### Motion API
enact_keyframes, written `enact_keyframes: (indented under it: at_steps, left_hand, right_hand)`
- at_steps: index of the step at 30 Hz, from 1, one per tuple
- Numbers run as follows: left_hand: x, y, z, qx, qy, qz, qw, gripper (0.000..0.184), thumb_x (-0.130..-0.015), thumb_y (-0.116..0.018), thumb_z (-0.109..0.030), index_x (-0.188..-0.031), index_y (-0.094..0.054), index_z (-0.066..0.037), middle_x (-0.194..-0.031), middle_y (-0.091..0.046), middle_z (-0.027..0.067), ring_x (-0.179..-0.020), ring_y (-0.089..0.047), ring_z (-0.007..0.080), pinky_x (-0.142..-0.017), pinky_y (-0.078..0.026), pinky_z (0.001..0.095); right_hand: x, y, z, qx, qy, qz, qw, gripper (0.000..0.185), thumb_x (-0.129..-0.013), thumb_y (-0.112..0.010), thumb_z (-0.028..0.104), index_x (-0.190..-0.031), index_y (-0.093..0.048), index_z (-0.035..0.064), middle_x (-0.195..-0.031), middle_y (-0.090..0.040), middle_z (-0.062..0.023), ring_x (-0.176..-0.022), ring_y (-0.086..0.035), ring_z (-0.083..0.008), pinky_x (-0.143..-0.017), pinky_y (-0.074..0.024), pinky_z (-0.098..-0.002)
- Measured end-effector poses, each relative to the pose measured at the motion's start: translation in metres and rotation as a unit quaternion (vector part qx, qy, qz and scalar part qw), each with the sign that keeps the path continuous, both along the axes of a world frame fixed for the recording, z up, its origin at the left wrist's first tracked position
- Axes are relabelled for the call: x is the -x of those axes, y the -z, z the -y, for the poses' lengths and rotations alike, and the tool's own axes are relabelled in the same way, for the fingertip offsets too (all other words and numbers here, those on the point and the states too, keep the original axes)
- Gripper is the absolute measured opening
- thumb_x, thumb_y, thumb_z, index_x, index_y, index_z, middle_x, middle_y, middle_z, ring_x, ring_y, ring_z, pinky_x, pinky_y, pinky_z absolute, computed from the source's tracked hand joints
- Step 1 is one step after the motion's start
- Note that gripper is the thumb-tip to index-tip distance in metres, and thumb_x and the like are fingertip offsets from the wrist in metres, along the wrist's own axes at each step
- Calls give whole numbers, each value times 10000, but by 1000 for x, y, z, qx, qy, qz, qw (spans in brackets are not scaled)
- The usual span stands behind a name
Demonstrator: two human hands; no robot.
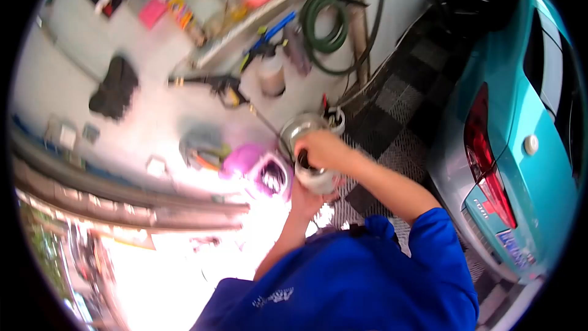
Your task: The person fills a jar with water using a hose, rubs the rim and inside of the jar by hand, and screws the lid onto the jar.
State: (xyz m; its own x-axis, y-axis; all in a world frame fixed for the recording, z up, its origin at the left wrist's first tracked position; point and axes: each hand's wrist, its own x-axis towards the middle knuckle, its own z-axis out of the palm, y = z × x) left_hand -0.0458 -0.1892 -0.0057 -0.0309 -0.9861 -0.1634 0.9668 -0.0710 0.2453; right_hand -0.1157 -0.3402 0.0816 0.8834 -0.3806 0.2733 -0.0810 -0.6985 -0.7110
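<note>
A small white container (315,182) is held in front of my chest, its dark mouth facing up. My left hand (311,198) wraps round its lower side, with fingertips showing at the far edge. Over the mouth, my right hand (323,150) is closed with its fingers pointing down at the rim; whatever is in them is hidden. A clear round container (301,124) stands just beyond my right hand, and a purple container (251,168) with a wide opening is to the left.
A teal car (539,129) stands at the right on a checkered floor (398,101). A shelf (269,17) with bottles, a coiled green hose (312,24) and a spray gun (223,87) are along the wall. A small bucket (337,122) sits beyond the hands.
</note>
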Motion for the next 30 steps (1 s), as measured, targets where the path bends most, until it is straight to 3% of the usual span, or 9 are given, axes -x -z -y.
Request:
enact_keyframes:
  at_steps: [2, 3, 6, 8, 12, 19, 21, 25, 30]
  left_hand:
    - [-10, -5, 7, -50, -18, -9, 999, 644, -954, -328, -561, -1385, -425, -93, -1319, -522, 220, -1144, -548, 467, -813, -565, 529]
    - [-12, -8, 6, -90, -17, -14, 996, 641, -959, -323, -560, -1379, -428, -87, -1310, -529, 233, -1112, -563, 499, -758, -594, 506]
    - [-17, -4, 4, -45, -7, 4, 999, 640, -958, -301, -501, -1397, -401, -45, -1328, -496, 268, -1183, -505, 512, -813, -572, 522]
    - [-17, -8, 5, -63, -12, -3, 998, 625, -951, -313, -509, -1379, -429, -69, -1311, -521, 252, -1154, -534, 500, -806, -569, 529]
    - [-23, -1, 9, -87, 11, 27, 996, 576, -933, -338, -507, -1342, -482, -127, -1279, -573, 176, -1127, -581, 424, -850, -528, 553]
    - [-26, -6, -1, -122, -31, 34, 992, 541, -922, -365, -502, -1305, -507, -147, -1248, -597, 114, -1104, -607, 345, -862, -523, 564]
    - [-26, -3, -4, -98, -26, 22, 995, 586, -933, -331, -478, -1362, -457, -99, -1289, -560, 217, -1127, -577, 461, -835, -547, 553]
    - [-22, -2, -10, -125, -52, 37, 990, 527, -920, -377, -511, -1310, -493, -177, -1236, -586, 94, -1088, -607, 327, -863, -513, 575]
    - [-16, 4, -18, -120, -38, 14, 992, 510, -913, -379, -501, -1302, -507, -196, -1266, -565, 87, -1120, -577, 310, -881, -496, 571]
  right_hand:
    - [5, -3, 6, -69, -18, 26, 997, 255, -694, -544, -6, -878, -707, 63, -832, -681, -182, -836, -659, -360, -768, -504, -423]
    - [7, -7, 9, -125, -36, -21, 991, 383, -697, -482, -65, -1000, -677, 63, -979, -677, -184, -918, -659, -337, -806, -505, -387]
    - [4, 15, 16, -119, -70, 17, 990, 395, -727, -496, -45, -1074, -646, 68, -1087, -655, -175, -986, -644, -331, -834, -500, -373]
    - [5, -4, 12, -121, -35, -102, 987, 347, -747, -586, 34, -1087, -643, 78, -1146, -629, -156, -1020, -627, -334, -854, -500, -373]
    - [-8, -16, 6, 76, 85, -253, 961, 308, -708, -655, 97, -1014, -663, 66, -1033, -659, -177, -990, -645, -310, -819, -516, -383]
    - [-5, -19, 3, -1, 13, -158, 987, 281, -728, -663, 97, -1002, -668, 35, -934, -683, -155, -911, -666, -300, -790, -516, -371]
    - [-1, -21, 2, -100, -27, -80, 991, 340, -736, -706, 147, -1054, -671, 33, -930, -688, -158, -886, -676, -281, -765, -515, -354]
    - [-6, -45, -19, -60, -2, -162, 985, 362, -758, -747, 239, -1071, -696, 66, -899, -705, -142, -823, -694, -256, -720, -519, -335]
    - [-8, -33, -20, 23, 10, -130, 991, 207, -885, -621, 178, -1041, -704, 71, -892, -696, -165, -774, -688, -314, -668, -524, -363]
